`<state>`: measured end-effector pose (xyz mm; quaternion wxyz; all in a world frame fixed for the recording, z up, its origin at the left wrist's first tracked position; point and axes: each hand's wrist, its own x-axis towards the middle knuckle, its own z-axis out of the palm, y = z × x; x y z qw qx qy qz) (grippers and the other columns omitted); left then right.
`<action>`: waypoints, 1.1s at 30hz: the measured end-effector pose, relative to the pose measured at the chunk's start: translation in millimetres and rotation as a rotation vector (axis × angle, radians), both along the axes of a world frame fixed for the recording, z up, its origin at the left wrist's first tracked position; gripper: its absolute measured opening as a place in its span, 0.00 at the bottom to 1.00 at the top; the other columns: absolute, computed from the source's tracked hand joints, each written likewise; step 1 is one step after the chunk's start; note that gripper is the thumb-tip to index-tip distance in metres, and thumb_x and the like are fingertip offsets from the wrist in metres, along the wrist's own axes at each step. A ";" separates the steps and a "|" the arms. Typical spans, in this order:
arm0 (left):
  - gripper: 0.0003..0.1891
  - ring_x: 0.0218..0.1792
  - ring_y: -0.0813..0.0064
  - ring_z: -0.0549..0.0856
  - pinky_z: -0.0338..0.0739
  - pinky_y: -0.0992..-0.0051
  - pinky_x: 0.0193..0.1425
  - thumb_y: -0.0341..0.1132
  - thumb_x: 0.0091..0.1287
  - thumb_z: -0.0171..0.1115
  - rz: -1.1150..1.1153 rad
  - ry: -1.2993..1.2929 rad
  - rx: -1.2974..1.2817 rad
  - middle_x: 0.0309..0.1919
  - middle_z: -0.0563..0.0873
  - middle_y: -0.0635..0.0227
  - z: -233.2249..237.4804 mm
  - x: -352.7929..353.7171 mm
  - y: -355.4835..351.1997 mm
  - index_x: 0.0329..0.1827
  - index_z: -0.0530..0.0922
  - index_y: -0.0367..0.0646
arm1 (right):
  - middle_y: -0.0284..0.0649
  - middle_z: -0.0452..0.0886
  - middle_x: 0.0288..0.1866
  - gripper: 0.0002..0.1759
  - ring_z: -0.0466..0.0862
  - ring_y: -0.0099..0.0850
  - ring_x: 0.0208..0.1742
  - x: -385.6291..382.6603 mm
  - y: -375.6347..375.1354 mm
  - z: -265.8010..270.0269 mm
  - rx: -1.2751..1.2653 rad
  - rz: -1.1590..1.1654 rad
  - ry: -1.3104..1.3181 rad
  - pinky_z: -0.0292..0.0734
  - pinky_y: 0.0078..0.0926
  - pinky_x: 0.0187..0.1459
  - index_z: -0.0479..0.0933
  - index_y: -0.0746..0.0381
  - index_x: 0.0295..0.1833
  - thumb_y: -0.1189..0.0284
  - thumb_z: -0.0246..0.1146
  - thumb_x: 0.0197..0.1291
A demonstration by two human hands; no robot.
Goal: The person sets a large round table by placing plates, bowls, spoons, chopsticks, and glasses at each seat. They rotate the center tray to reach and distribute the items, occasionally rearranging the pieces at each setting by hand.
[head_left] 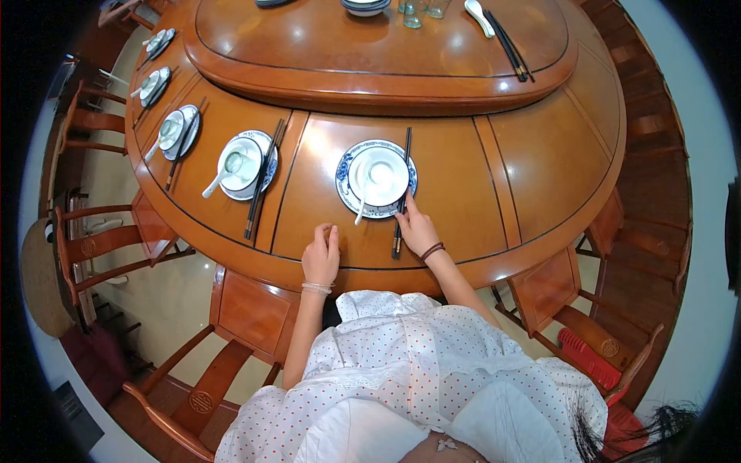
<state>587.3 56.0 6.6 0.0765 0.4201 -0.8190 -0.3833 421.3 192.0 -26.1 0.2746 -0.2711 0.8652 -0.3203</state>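
Observation:
In front of me on the table sits a blue-and-white plate (344, 202) with a white bowl (358, 174) on it. A small clear glass (380, 173) is in the bowl, and a white spoon (360, 210) has its handle pointing toward me. A pair of black chopsticks (397, 245) lies along the plate's right side. My right hand (419, 234) has its fingers closed on these chopsticks near the plate's rim. Left of the plate, my left hand (320, 256) rests by the table edge, fingers loosely bent and slightly apart, holding nothing.
More place settings, including a plate (268, 182) with black chopsticks (255, 210), line the table's left side. The raised centre (370, 65) carries stacked bowls (365, 8), glasses (414, 15), a white spoon (479, 18) and chopsticks (509, 50). Wooden chairs (255, 312) stand around the table.

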 end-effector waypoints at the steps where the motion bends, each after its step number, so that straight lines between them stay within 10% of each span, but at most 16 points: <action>1: 0.17 0.24 0.54 0.81 0.72 0.60 0.29 0.46 0.68 0.45 -0.003 -0.007 0.003 0.18 0.80 0.57 -0.1 0.3 -0.3 0.45 0.73 0.42 | 0.51 0.77 0.27 0.35 0.79 0.47 0.29 0.0 0.3 -0.4 0.001 0.001 -0.001 0.72 0.36 0.35 0.45 0.64 0.70 0.69 0.53 0.61; 19: 0.17 0.22 0.61 0.82 0.72 0.66 0.28 0.45 0.69 0.45 -0.025 0.000 -0.054 0.17 0.80 0.60 -9.7 0.2 -1.6 0.43 0.74 0.40 | 0.51 0.78 0.27 0.39 0.79 0.48 0.29 -0.5 5.1 13.8 -0.035 0.067 -0.053 0.74 0.39 0.34 0.43 0.67 0.69 0.65 0.54 0.60; 22: 0.17 0.22 0.62 0.82 0.73 0.66 0.28 0.45 0.69 0.44 -0.028 0.001 -0.058 0.17 0.80 0.60 -10.0 0.6 -1.3 0.43 0.74 0.40 | 0.44 0.76 0.22 0.38 0.77 0.36 0.22 1.3 5.0 15.2 -0.043 0.049 -0.034 0.72 0.29 0.29 0.44 0.64 0.70 0.65 0.55 0.60; 25: 0.17 0.22 0.62 0.82 0.73 0.66 0.28 0.45 0.69 0.44 -0.017 0.012 -0.043 0.17 0.80 0.60 -7.6 0.9 -1.2 0.44 0.74 0.40 | 0.51 0.79 0.29 0.38 0.80 0.48 0.31 0.3 6.6 20.3 -0.046 0.056 -0.092 0.74 0.40 0.34 0.44 0.67 0.69 0.64 0.54 0.60; 28: 0.15 0.28 0.52 0.81 0.73 0.60 0.32 0.44 0.68 0.46 0.022 -0.006 0.037 0.23 0.81 0.54 -2.3 2.2 -2.8 0.42 0.74 0.42 | 0.43 0.75 0.21 0.33 0.76 0.36 0.21 -4.0 5.4 30.2 0.008 -0.032 0.139 0.73 0.32 0.29 0.54 0.64 0.67 0.66 0.56 0.60; 33: 0.15 0.30 0.50 0.81 0.73 0.59 0.34 0.44 0.68 0.46 0.074 -0.010 0.026 0.26 0.81 0.49 -8.2 10.3 -6.8 0.42 0.75 0.41 | 0.47 0.77 0.43 0.21 0.77 0.40 0.45 -56.8 -27.2 60.0 -0.237 -0.057 0.635 0.72 0.33 0.45 0.67 0.62 0.59 0.77 0.52 0.57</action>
